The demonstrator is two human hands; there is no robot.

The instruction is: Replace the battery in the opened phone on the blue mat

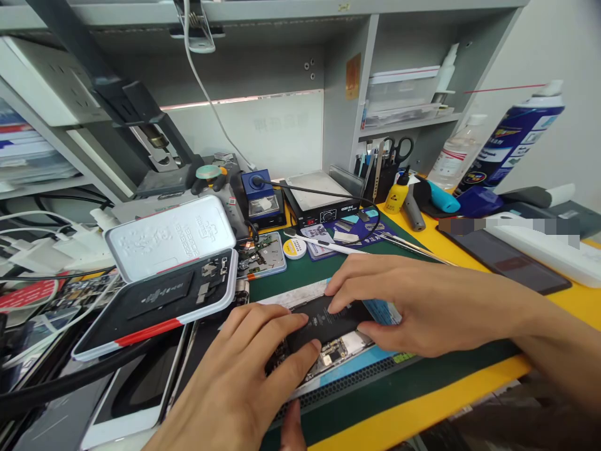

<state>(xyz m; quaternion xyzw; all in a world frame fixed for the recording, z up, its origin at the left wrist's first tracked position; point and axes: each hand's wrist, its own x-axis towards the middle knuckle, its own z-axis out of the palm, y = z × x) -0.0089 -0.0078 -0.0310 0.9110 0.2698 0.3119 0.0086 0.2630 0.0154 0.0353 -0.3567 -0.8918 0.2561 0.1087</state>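
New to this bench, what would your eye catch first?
Center, toward the bottom: the left hand and right hand close together at an opened phone, with its black battery and circuitry bare between them. Next, the open pale case at left, lid tilted back, and the tall blue spray can at upper right.

Your left hand (pixel 253 357) extended up from the bottom edge, back uppermost, fingers bent toward the centre of the frame. Your right hand (pixel 408 297) pointed left, thumb apart from its curled fingers, with your bare right forearm (pixel 558 341) slanting to the right edge.
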